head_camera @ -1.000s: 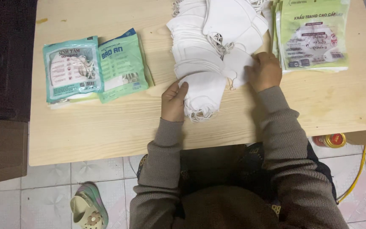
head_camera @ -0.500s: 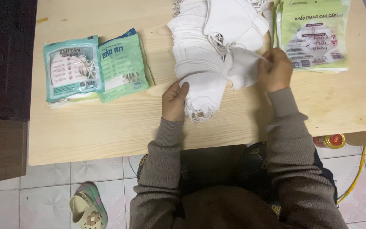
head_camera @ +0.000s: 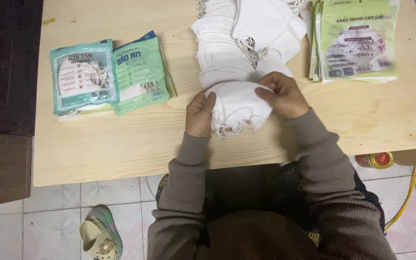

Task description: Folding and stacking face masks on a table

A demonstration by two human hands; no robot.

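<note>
Both hands, left hand point(head_camera: 200, 114) and right hand point(head_camera: 281, 95), pinch a small stack of white masks point(head_camera: 239, 105) at its side edges, looks soft and light so hold the edges, bigger mask pile point(head_camera: 227, 53) just beyond, teal packets point(head_camera: 109, 74) off left, green pouches point(head_camera: 357, 41) right.

Bare tabletop point(head_camera: 121, 144) left of hands; mask pile point(head_camera: 246, 43) blocks ahead, pouches point(head_camera: 357, 43) right.

On the wooden table point(head_camera: 121, 144) both hands hold a small stack of white face masks point(head_camera: 239, 103): the left hand point(head_camera: 200, 114) grips its left edge, the right hand point(head_camera: 282, 96) pinches its top. More white masks point(head_camera: 246, 38) lie behind, green packets point(head_camera: 355, 41) to the right.
</note>
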